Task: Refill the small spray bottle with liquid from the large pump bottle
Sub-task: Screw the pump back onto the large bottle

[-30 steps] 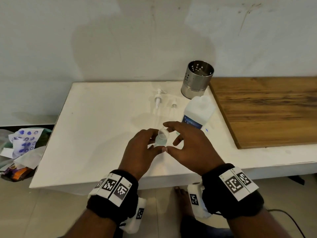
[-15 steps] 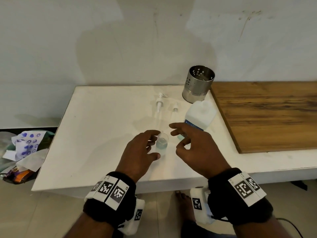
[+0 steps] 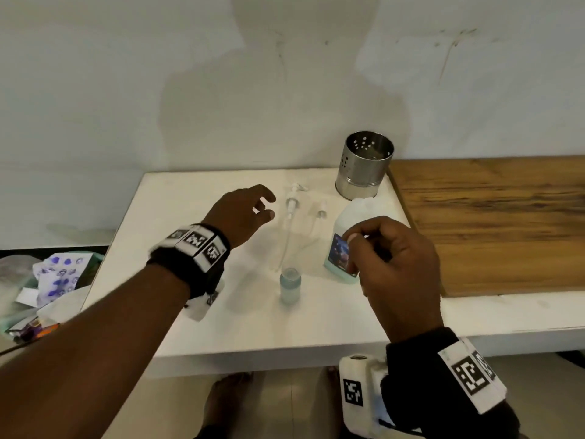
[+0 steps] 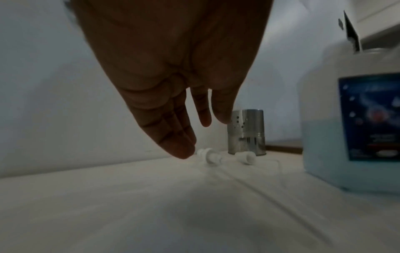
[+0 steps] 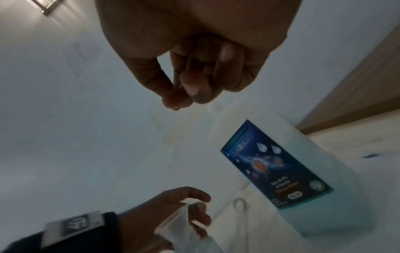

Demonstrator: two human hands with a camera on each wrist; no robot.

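Note:
The small spray bottle [image 3: 290, 285] stands uncapped on the white table [image 3: 202, 236], part full of pale blue liquid, with no hand on it. The large bottle [image 3: 343, 231], blue-labelled and open-topped, stands just right of it. Its pump head [image 3: 292, 201] with a long tube lies further back, beside the small spray head [image 3: 322, 210]. My left hand [image 3: 269, 205] hovers empty just left of the pump head [image 4: 208, 157], fingers relaxed. My right hand [image 3: 354, 245] hangs in front of the large bottle [image 5: 281, 162] with fingers curled and thumb against them, holding nothing.
A perforated steel holder [image 3: 364, 169] stands at the back, near the wall. A wooden board [image 3: 493, 223] covers the surface to the right. Crumpled wrappers and paper [image 3: 53, 280] lie on the floor at the left.
Both hands have let go of the small bottle. The left hand has reached back toward the pump head. The right hand has drawn right and curled its fingers.

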